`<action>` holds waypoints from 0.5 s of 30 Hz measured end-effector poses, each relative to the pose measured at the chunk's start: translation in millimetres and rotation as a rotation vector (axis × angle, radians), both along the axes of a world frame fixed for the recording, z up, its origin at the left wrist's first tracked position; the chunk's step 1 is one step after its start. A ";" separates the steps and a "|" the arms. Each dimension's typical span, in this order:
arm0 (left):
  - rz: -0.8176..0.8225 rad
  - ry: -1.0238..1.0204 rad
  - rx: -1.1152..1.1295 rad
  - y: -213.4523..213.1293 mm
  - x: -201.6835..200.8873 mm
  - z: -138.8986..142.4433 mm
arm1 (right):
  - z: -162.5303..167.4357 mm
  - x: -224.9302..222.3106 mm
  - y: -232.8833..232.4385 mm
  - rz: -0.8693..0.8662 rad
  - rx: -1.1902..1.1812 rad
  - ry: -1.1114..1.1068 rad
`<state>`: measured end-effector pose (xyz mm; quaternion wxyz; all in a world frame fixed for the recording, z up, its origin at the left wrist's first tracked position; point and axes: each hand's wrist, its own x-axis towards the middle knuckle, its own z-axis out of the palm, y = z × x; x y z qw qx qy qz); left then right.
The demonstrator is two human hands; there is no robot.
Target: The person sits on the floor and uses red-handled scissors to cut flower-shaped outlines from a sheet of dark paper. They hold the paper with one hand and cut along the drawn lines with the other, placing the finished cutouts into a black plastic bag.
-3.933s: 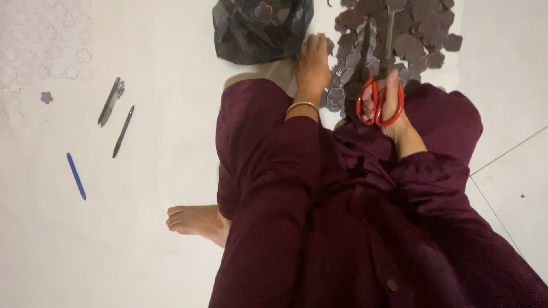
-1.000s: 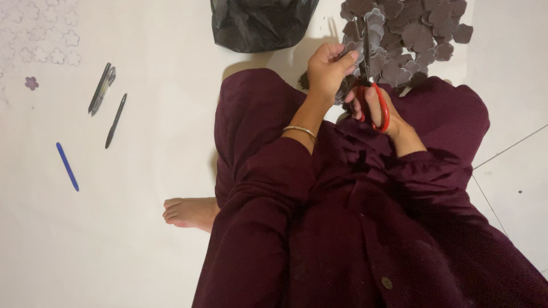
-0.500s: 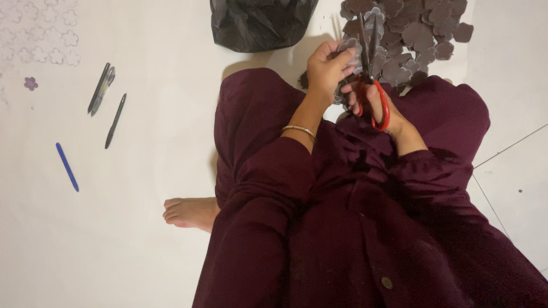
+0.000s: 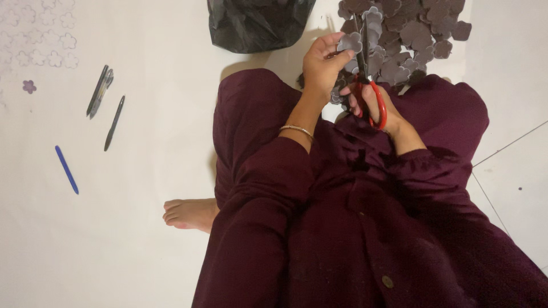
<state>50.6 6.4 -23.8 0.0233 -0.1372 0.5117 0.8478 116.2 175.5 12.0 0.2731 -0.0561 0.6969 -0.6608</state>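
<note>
I sit on the floor in a dark maroon garment. My left hand [image 4: 321,64], with a thin bangle on the wrist, pinches a grey-purple flower-shaped cutout [image 4: 350,42] by its edge. My right hand [image 4: 374,102] grips red-handled scissors [image 4: 365,85], whose dark blades point up alongside the cutout and a second piece [image 4: 374,23]. Just beyond both hands lies a heap of several similar flower-shaped pieces [image 4: 411,31].
A black plastic bag [image 4: 257,23] lies at the top middle. Two dark pens [image 4: 98,91] and a third [image 4: 114,122] lie on the white floor at left, with a blue pen [image 4: 67,169] nearer. A small purple flower [image 4: 29,86] and outlined flowers [image 4: 40,40] sit top left. My bare foot [image 4: 188,214] sticks out.
My left hand came up from the floor with a flower-shaped piece and met the scissors. Over the last second both hands stayed together with only slight shifts.
</note>
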 end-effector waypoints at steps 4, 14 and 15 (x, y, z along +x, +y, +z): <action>0.011 -0.020 0.002 0.5 -1.2 -4.0 | 2.5 -0.9 -2.2 -0.003 0.017 -0.007; -0.022 -0.104 0.104 -2.0 -0.2 -2.9 | 4.4 -1.1 -2.1 0.037 0.001 0.026; -0.021 -0.095 0.132 -2.5 -0.4 -1.3 | 3.9 -1.1 -2.0 0.045 -0.026 0.032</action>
